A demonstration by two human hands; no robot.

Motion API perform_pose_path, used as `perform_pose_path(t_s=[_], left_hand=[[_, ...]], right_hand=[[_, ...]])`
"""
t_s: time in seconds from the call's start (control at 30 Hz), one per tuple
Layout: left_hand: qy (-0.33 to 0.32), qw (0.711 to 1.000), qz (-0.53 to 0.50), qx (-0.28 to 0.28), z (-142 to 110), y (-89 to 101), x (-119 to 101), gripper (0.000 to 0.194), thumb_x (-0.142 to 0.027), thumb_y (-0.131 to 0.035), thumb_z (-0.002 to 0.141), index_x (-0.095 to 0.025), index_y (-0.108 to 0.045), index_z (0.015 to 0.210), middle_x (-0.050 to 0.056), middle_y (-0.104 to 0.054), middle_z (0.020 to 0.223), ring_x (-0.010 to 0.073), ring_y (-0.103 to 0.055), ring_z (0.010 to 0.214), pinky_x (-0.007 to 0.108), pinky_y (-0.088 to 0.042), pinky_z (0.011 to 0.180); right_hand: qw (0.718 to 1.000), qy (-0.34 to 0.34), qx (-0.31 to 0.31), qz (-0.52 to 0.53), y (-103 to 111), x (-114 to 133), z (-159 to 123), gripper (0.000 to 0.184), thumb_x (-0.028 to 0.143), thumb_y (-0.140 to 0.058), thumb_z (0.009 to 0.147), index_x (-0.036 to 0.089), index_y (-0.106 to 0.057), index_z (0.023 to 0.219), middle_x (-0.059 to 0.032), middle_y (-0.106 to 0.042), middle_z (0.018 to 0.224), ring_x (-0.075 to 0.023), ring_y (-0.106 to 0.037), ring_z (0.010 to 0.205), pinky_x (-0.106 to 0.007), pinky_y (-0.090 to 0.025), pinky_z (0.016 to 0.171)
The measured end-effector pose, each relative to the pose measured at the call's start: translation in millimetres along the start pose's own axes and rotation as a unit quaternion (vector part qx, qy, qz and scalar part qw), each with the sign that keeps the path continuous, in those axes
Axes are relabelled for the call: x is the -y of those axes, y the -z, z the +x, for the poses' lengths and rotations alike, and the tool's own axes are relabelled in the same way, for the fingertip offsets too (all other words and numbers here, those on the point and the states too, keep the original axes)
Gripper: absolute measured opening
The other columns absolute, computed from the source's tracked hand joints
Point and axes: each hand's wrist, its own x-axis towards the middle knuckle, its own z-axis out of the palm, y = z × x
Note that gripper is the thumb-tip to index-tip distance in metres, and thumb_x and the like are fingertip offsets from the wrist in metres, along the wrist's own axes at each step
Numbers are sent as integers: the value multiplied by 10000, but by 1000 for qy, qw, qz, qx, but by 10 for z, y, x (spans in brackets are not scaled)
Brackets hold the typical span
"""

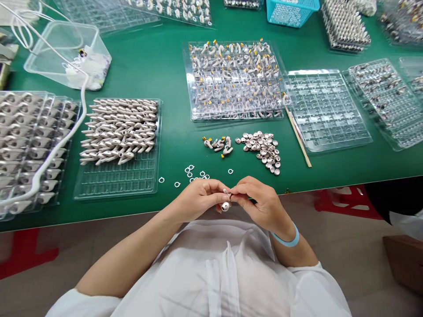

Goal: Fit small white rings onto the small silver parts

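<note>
My left hand [203, 198] pinches a small beige earphone-like part [225, 206] at the table's front edge; its round end with a dark hole points down. My right hand [259, 200], with a light blue band on the wrist, has its thumb and fingertips closed at the upper side of the same part. The fingers hide most of it. Just beyond the hands lie several white rings [190, 171]. Behind them is a small heap of curved beige pieces [220, 144] with orange tabs. To its right sits a pile of round beige caps [264, 149].
A clear tray of curved pieces [234, 79] lies at the back. Left is a tray of beige stems [119, 127], near a clear plastic box [69, 53] and a white cable [66, 138]. A wooden stick [299, 140] lies beside a clear tray [330, 110]. A blue basket [291, 13] stands farther back.
</note>
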Motion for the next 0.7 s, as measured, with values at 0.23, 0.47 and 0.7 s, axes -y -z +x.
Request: perform_pose_path(t_s=[0.23,0.47,0.7], left_hand=[[15,1000,-13,13,12,-5,1,220,-352,-755,743,-142,-699,776,14,-674,613,118,-609,570,238,-529,577],[32,998,-48,31,31,-7,38,249,-368,-766,753,-137,-675,765,11,-673,609,112,-605,564,232,-516,575],[20,998,-45,36,48,-5,27,248,-361,-762,766,-125,-689,790,9,-670,622,107,-606,586,226,-516,599]], right_hand=[[999,30,-19,-12,-25,-23,-35,176,120,-548,922,243,-639,1010,-47,-632,869,-139,-594,737,-264,-525,634],[999,22,-23,-5,-44,-27,-47,169,107,-529,916,235,-624,972,-46,-630,851,-151,-599,757,-273,-523,648],[997,53,-47,-13,-59,-17,-32,174,79,-526,916,220,-610,975,-48,-616,837,-148,-592,766,-265,-519,652]])
